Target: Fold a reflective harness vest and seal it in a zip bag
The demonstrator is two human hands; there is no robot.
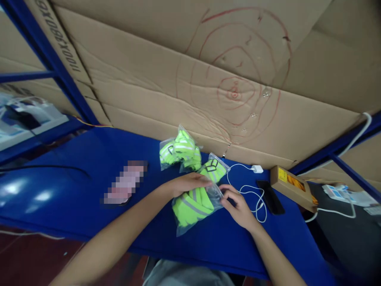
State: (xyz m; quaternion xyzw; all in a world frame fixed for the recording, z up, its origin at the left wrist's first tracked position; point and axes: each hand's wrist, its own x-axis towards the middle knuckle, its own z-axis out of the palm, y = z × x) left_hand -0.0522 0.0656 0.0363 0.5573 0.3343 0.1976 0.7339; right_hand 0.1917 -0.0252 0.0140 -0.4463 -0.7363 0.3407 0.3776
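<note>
A clear plastic bag [193, 208] with a folded neon-yellow reflective strap inside lies on the blue table in front of me. My left hand [190, 183] is over the bag's upper edge, its fingers closed on the plastic. At the bag's right corner, my right hand [237, 204] pinches the clear edge between thumb and fingers. Just beyond my hands lies another bagged neon strap [214, 169] with a dark buckle. Farther back, several more bagged neon straps [181, 151] sit in a pile against the cardboard.
A pixelated phone-like object [126, 183] lies on the blue table [98, 147] to the left. To the right are a white cable with a charger [257, 169], a black phone-like slab [271, 198] and a brown box [293, 188]. A cardboard panel [149, 79] with red rings stands behind.
</note>
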